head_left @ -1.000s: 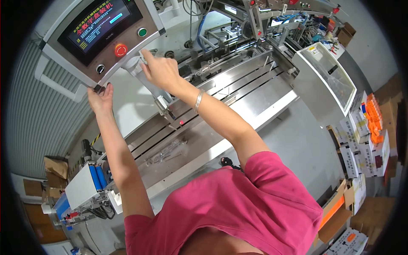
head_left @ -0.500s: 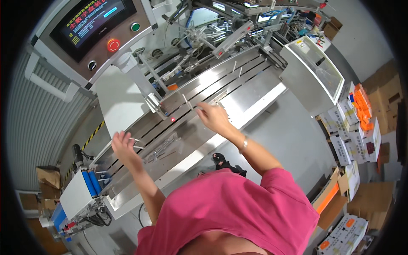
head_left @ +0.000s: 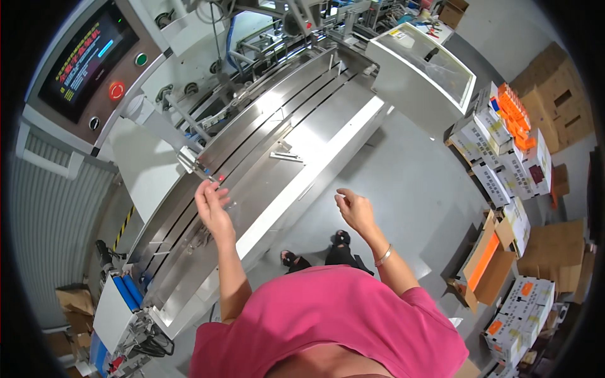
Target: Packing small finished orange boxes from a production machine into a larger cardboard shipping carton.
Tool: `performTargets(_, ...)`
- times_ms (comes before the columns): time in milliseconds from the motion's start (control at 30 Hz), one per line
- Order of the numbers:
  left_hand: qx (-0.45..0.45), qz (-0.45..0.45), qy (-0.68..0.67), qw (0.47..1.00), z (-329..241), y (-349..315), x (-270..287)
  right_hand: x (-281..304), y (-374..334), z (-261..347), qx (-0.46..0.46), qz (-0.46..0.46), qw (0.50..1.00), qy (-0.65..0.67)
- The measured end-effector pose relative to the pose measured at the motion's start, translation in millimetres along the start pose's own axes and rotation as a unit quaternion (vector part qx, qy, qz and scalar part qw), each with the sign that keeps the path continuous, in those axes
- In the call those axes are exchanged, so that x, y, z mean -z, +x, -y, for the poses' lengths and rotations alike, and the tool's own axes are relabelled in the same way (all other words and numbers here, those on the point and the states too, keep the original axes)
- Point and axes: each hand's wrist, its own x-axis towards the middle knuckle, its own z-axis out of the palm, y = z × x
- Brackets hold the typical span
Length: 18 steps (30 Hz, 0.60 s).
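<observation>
My left hand (head_left: 213,209) is over the slotted metal conveyor bed (head_left: 252,195), beside a small bracket (head_left: 189,159) and a red light spot. Its fingers are apart and I see nothing in them. Clear plastic pieces (head_left: 198,239) lie on the bed below that hand; their exact kind is hard to make out. My right hand (head_left: 357,210) hangs over the floor, off the front edge of the bed. Its fingers are loosely bent, with nothing visible in them. A small metal bar (head_left: 287,156) rests on the bed farther right.
A control panel with a screen (head_left: 88,57) stands at the upper left. Thin upright pegs (head_left: 332,61) rise from the bed's slots. A clear-windowed guard (head_left: 425,66) sits at the right end. Stacked cartons (head_left: 498,138) and an open carton (head_left: 482,261) stand on the floor at right.
My right hand has come off the conveyor bed and back over the floor. My left hand has moved right along the bed toward the bracket. The whole view has shifted.
</observation>
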Motion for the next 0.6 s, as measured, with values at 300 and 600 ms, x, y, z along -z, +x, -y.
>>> performTargets(300,0.004,0.083,0.050,0.995,14.7,-92.2,-140.6,93.5,-34.0,-132.4,-0.077,-0.042,0.996,0.034)
performTargets(600,-0.021,0.348,0.046,0.936,16.1,-226.0,-353.4,212.3,-60.6,-244.8,-0.185,-0.065,0.980,0.026)
